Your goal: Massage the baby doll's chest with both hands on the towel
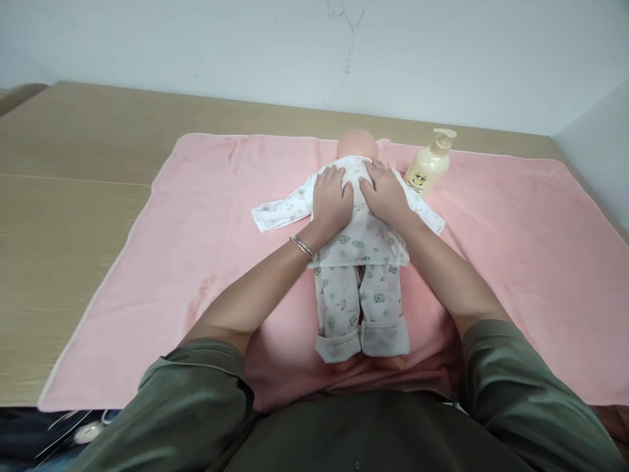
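A baby doll point(358, 143) lies face down on a pink blanket point(206, 216), its bald head away from me. It wears a white printed top point(361, 244) and matching trousers point(339, 298) with rolled-up cuffs. My left hand point(333, 200) rests flat on the left side of the doll's upper back. On the right side of the back lies my right hand point(386, 192), fingers stretched toward the doll's shoulder. Both thumbs point inward with a gap between them. The doll's sleeves spread out to either side, and its face is hidden.
A cream pump bottle point(428, 164) stands on the blanket just right of the doll's shoulder. The wooden table point(73, 216) extends to the left and meets a cracked white wall point(275, 59) behind. My body is close against the near edge.
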Tool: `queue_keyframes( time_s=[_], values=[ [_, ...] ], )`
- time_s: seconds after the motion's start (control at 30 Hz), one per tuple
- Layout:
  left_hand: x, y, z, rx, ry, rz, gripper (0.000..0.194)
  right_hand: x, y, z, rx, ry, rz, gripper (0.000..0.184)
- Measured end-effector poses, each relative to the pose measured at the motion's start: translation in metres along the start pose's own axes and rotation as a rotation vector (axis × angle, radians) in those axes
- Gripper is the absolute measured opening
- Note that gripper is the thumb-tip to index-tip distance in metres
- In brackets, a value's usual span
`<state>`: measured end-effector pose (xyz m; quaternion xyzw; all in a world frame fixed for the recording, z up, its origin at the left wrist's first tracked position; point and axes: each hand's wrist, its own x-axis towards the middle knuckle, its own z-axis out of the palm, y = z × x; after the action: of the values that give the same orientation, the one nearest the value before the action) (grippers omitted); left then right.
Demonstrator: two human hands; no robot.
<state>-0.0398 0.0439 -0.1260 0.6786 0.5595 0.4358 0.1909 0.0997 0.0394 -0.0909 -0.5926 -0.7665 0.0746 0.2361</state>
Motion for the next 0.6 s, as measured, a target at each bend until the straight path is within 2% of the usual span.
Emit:
queue_keyframes(
  time_s=[0.1, 0.3, 0.43, 0.6],
  values=[
    [0.000, 0.000, -0.001, -0.003, -0.012, 0.011, 0.043, -0.001, 0.002, 0.003, -0.026, 0.027, 0.058, 0.058],
    [0.008, -0.006, -0.005, 0.042, -0.114, 0.035, 0.049, -0.015, -0.014, 0.005, -0.141, 0.042, 0.091, 0.061],
    [0.004, 0.008, -0.010, 0.203, -0.165, 0.023, 0.049, -0.012, -0.015, -0.003, -0.162, -0.018, 0.109, 0.059],
    [-0.002, 0.030, -0.019, 0.396, -0.199, 0.085, 0.047, -0.008, -0.013, -0.009, -0.156, -0.079, 0.121, 0.058]
  ],
)
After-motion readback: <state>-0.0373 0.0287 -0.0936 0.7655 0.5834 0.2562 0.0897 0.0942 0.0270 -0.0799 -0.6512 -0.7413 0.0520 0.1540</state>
